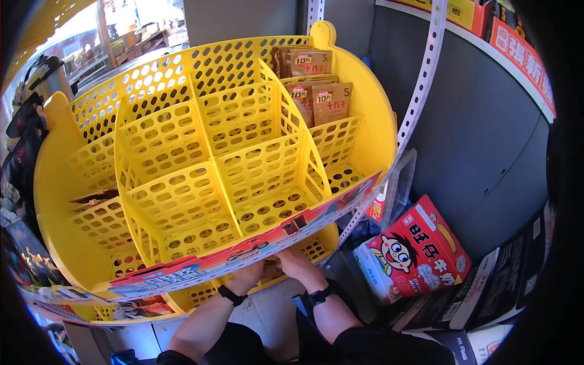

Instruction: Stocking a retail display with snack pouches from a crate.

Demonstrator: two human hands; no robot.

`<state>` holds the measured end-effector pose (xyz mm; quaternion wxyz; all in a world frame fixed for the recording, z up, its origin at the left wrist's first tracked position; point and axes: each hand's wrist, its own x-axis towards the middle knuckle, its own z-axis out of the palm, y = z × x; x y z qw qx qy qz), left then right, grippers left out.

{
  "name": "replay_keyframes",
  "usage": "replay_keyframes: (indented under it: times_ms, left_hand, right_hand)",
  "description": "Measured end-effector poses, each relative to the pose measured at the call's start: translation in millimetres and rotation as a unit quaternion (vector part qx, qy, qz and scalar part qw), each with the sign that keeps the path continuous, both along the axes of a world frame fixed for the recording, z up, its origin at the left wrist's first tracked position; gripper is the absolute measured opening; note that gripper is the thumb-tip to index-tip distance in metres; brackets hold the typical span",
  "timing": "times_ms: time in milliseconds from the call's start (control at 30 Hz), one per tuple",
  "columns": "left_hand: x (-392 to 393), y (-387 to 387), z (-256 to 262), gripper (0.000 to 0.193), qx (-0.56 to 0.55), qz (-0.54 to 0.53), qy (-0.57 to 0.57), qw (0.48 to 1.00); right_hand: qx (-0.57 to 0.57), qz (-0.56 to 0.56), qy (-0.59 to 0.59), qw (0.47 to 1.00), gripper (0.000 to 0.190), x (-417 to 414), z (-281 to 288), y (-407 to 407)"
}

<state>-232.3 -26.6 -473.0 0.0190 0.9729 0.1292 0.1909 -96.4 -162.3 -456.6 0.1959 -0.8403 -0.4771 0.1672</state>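
Observation:
My left hand (247,276) reaches beneath the front edge of a yellow perforated plastic display rack (260,164). Close beside it, my right hand (295,265) reaches into a lower yellow basket (329,238). Some brown packets (272,270) show between the two hands; whether either hand grips them is hidden. The upper rack covers the fingers of my left hand and part of my right. Each wrist wears a black band. Brown printed packets (331,104) stand upright in the upper rack's right-hand compartments, and a few brown packets (94,198) lie at its left.
A red milk carton box (417,255) with a cartoon face leans at the right, near dark cartons (495,278). A white slotted metal post (422,77) rises beside the rack. Dark bags (23,155) hang at the left. Red and silver packets (143,308) lie in a lower basket.

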Motion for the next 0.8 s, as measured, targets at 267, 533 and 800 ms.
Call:
replay_keyframes:
  times_ms: [267, 533, 800]
  left_hand:
    - [-17, 2, 81, 0.041, -0.365, -0.051, -0.062, 0.928]
    - [-36, -17, 148, 0.029, -0.399, 0.022, 0.019, 0.917]
    - [-60, -28, 172, 0.026, -0.125, 0.091, -0.050, 0.987]
  right_hand:
    - [0.238, 0.036, 0.160, 0.957, 0.039, 17, 33, -13]
    - [0.144, 0.187, 0.695, 0.679, 0.108, 17, 6, -18]
    - [0.184, 0.198, 0.888, 0.373, 0.110, -28, 1, 2]
